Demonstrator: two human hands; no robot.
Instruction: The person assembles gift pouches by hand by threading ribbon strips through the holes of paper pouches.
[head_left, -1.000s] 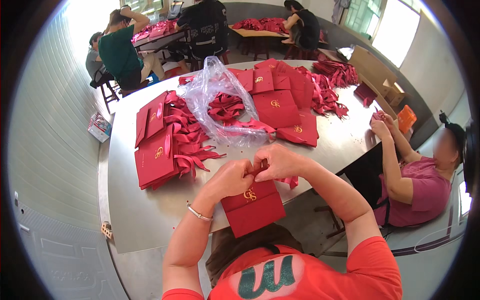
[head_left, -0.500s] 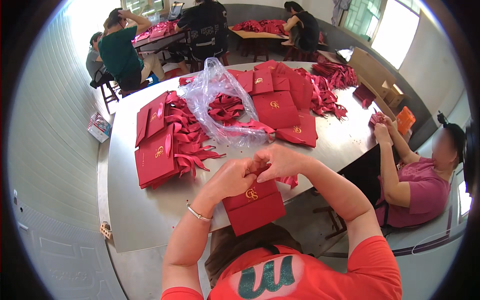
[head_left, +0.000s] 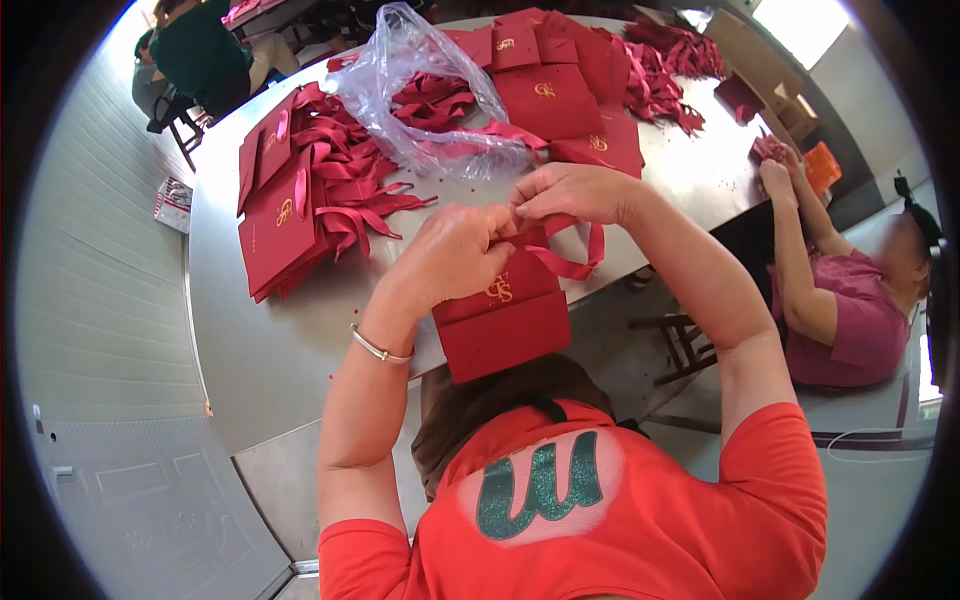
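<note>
A small red paper gift bag (head_left: 505, 335) with a gold emblem lies folded flat in front of me, its lower end toward my body over the table's near edge. My left hand (head_left: 455, 252) is closed over its top edge, fingers curled and pinching there. My right hand (head_left: 580, 195) meets it at the bag's top, thumb and forefinger pinched together by the left fingertips. A dark pink ribbon handle (head_left: 578, 266) loops out below the right hand. The exact spot between the fingertips is hidden.
On the metal table (head_left: 390, 260), stacked red bags with ribbons (head_left: 290, 205) lie left. A clear plastic bag (head_left: 400, 110) lies beyond, and more red bags (head_left: 550, 100) sit far right. A co-worker in pink (head_left: 840, 310) handles a red item at the right. Cardboard boxes (head_left: 795, 110) stand behind.
The view has tilted down, so everything sits higher in it. My right hand has lifted slightly off the bag's top, and more of the ribbon loop shows beneath it.
</note>
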